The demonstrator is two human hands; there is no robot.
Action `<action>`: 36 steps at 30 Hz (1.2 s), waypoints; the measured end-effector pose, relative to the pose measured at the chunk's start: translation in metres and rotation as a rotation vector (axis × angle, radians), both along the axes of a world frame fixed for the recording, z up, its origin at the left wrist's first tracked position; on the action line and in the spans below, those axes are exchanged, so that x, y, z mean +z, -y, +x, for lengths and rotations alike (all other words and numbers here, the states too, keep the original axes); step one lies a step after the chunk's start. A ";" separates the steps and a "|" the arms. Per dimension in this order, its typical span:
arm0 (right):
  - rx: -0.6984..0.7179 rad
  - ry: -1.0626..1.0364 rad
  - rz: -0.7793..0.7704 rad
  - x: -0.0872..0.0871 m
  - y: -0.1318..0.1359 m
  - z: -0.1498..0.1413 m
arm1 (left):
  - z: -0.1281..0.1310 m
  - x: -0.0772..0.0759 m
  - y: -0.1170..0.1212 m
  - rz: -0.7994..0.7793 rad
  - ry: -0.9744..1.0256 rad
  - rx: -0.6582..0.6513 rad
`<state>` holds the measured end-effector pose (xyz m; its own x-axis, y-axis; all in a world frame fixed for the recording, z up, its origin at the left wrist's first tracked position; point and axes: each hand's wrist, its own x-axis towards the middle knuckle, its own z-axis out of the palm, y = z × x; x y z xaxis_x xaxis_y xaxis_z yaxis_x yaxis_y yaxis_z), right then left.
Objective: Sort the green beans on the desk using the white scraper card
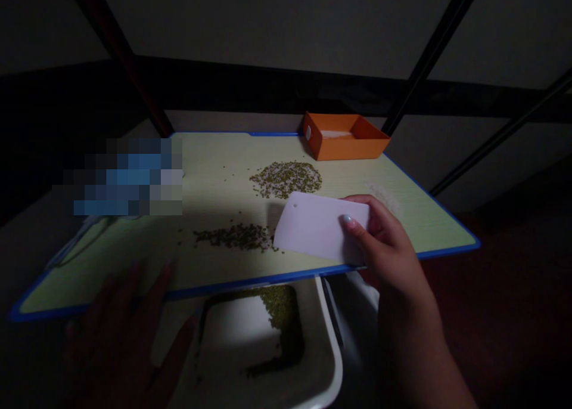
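Note:
My right hand (386, 242) grips a white plastic scraper card (315, 225), its lower edge resting on a pale green table (214, 182) with a blue rim. Just left of the card lies a line of small green beans (236, 236). A rounder heap of the same beans (286, 178) sits farther back. Below the table's front edge stands a white square tub (328, 349) with green beans (283, 307) in its far corner. My left hand (120, 331) hovers in shadow at the front left, fingers spread, by the tub's left side.
An orange open box (344, 136) stands at the table's back edge. A faint patch of white grains (384, 195) lies right of my right hand. A blurred blue object (127, 176) sits at the table's left. Dark metal frame bars (429, 57) cross behind.

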<state>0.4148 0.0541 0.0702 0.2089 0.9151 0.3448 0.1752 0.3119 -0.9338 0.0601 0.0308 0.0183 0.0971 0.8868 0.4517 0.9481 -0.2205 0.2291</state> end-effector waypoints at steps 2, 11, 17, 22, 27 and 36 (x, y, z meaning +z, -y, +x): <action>0.014 -0.001 -0.011 0.000 0.001 0.000 | -0.001 0.000 0.000 0.003 0.004 -0.001; 0.054 -0.077 -0.077 0.002 0.004 -0.001 | 0.000 0.001 0.002 -0.034 -0.008 0.017; 0.080 -0.076 -0.079 0.004 0.005 -0.003 | 0.000 0.000 0.000 -0.035 -0.033 0.035; 0.095 -0.101 -0.077 0.003 0.006 -0.004 | -0.005 0.000 0.000 -0.039 -0.046 0.009; 0.146 -0.113 -0.111 0.009 0.010 -0.010 | 0.004 0.007 0.001 -0.053 -0.018 0.034; 0.197 -0.077 -0.096 0.012 0.015 -0.020 | 0.003 0.005 0.002 -0.042 -0.009 0.037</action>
